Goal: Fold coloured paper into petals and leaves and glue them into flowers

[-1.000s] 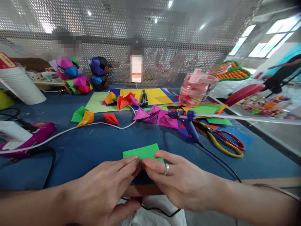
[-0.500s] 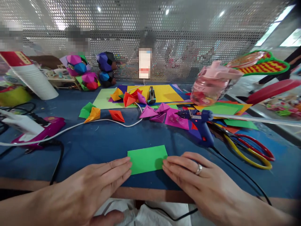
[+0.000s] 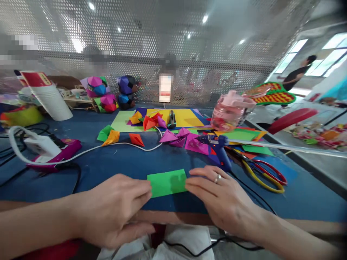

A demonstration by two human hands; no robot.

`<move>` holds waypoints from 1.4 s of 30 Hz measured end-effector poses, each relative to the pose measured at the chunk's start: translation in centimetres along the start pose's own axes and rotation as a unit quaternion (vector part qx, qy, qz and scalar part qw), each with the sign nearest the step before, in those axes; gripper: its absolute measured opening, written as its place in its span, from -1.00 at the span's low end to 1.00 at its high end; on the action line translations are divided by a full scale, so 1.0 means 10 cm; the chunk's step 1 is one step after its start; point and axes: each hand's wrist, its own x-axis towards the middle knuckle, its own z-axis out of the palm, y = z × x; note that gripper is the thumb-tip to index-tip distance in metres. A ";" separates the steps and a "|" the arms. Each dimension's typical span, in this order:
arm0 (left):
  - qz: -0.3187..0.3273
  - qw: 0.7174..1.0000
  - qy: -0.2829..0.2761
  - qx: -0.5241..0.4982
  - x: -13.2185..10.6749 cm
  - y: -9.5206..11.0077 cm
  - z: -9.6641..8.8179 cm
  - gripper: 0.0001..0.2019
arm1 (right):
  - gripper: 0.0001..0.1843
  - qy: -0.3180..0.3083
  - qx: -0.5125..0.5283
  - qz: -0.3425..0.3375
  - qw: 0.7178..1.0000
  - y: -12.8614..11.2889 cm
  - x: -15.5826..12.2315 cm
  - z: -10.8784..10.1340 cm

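The left hand (image 3: 116, 206) and right hand (image 3: 222, 196) have parted to opposite ends of the green paper (image 3: 166, 183), seemingly flattening it; whether they pinch, I cannot tell.

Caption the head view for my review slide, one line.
Left hand and right hand touch opposite ends of a green paper, near a glue gun and scissors.

The nearest paper (image 3: 167, 183) is plain bright green on a dark blue table (image 3: 94, 173). From it, folded magenta pieces (image 3: 177, 142) sit at twelve o'clock; at two, a blue glue gun (image 3: 220, 148) (its small lights glow red) and, farther out, a green-rimmed thing (image 3: 276, 94) patterned red and yellow; at three, scissors (image 3: 249, 174) with red and yellow handles.
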 end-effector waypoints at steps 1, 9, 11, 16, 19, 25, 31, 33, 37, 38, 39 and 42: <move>-0.003 1.000 -0.014 0.000 0.07 -0.04 -0.02 -0.67 | -0.66 -0.010 0.013 0.019 1.000 -0.01 0.10 -0.01; -0.141 0.976 0.148 -0.072 0.62 -0.53 -0.12 -0.56 | -0.56 -0.167 0.058 0.060 0.983 0.08 0.72 0.07; -0.175 0.962 0.139 -0.153 0.68 -0.64 -0.06 -0.56 | -0.78 -0.149 0.073 0.067 0.984 0.12 0.78 0.10; -0.245 0.833 0.016 -0.496 0.65 -0.81 0.10 -0.51 | -0.89 0.023 0.124 0.061 0.990 0.20 0.82 0.21; -0.233 0.763 -0.028 -0.603 0.58 -0.84 0.13 -0.44 | -0.82 0.084 0.126 0.049 0.987 0.24 0.81 0.27; -0.218 0.697 -0.064 -0.680 0.51 -0.85 0.14 -0.30 | -0.78 0.123 0.137 0.034 0.982 0.26 0.77 0.33; -0.196 0.619 -0.036 -0.759 0.50 -0.88 0.12 -0.32 | -0.46 0.100 0.089 0.024 0.991 0.29 0.67 0.37; -0.186 0.607 -0.035 -0.772 0.50 -0.90 0.14 -0.29 | -0.41 0.082 0.077 0.017 0.993 0.31 0.65 0.38; -0.174 0.594 -0.039 -0.784 0.49 -0.93 0.18 -0.30 | -0.38 0.069 0.068 0.009 0.995 0.31 0.65 0.36; -0.174 0.591 -0.039 -0.787 0.49 -0.93 0.18 -0.32 | -0.38 0.069 0.066 0.008 0.995 0.30 0.65 0.35; -0.175 0.588 -0.038 -0.789 0.49 -0.93 0.18 -0.34 | -0.37 0.069 0.064 0.007 0.996 0.30 0.65 0.35; -0.189 0.575 -0.030 -0.795 0.49 -0.93 0.16 -0.39 | -0.37 0.075 0.057 0.009 0.995 0.31 0.64 0.36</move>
